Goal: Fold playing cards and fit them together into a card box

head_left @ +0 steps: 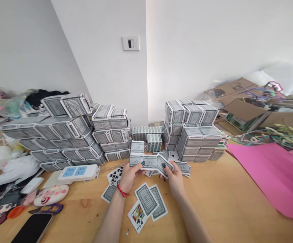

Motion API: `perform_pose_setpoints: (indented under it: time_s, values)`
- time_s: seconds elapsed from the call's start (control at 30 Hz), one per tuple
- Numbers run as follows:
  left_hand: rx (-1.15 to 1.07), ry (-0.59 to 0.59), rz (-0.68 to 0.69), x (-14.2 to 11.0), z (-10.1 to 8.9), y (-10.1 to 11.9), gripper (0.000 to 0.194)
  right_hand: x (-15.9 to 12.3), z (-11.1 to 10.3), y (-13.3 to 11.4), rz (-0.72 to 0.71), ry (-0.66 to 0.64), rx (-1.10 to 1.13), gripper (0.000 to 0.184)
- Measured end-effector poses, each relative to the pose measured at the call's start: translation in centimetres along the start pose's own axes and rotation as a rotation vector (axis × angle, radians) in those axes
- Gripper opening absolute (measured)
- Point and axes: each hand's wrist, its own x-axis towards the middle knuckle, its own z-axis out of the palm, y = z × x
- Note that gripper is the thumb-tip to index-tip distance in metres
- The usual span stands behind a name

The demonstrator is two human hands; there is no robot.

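My left hand is closed, its thumb pressed on a joined piece of grey-backed playing cards. The piece looks folded, with one part standing up at its left end. My right hand pinches a tilted playing card against the right end of that piece. Below the hands lie loose cards: two face down, one of them a grey-backed card, and a jack of clubs face up. A ten of clubs and another face-down card lie beside my left wrist.
Stacked blocks of folded cards rise at the left and right, with small green-patterned card boxes between. A white power strip, a phone and a cutter lie left. Pink paper and a cardboard box are right.
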Motion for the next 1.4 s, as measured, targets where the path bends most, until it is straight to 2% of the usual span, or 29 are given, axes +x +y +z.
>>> perform_pose_setpoints:
  time_s: [0.23, 0.47, 0.83, 1.2, 1.4]
  values:
    - [0.008, -0.006, 0.032, 0.0, -0.4, 0.0, 0.025, 0.1, -0.3, 0.0, 0.003, -0.017, -0.018, 0.024]
    - [0.017, 0.002, -0.021, 0.1, -0.8, 0.3, 0.024, -0.1, -0.4, -0.7, 0.062, -0.051, -0.038, 0.027]
    - [0.04, -0.026, -0.03, 0.2, -1.5, 0.3, 0.023, 0.1, -1.0, 0.0, 0.082, -0.105, -0.086, 0.029]
    - [0.067, -0.043, -0.01, 0.1, -1.4, 0.4, 0.023, 0.1, -1.3, -0.3, 0.086, -0.168, -0.078, 0.03]
    - [0.106, -0.055, -0.02, 0.0, -1.3, 0.6, 0.019, 0.2, -1.7, -0.4, 0.118, -0.203, -0.162, 0.031]
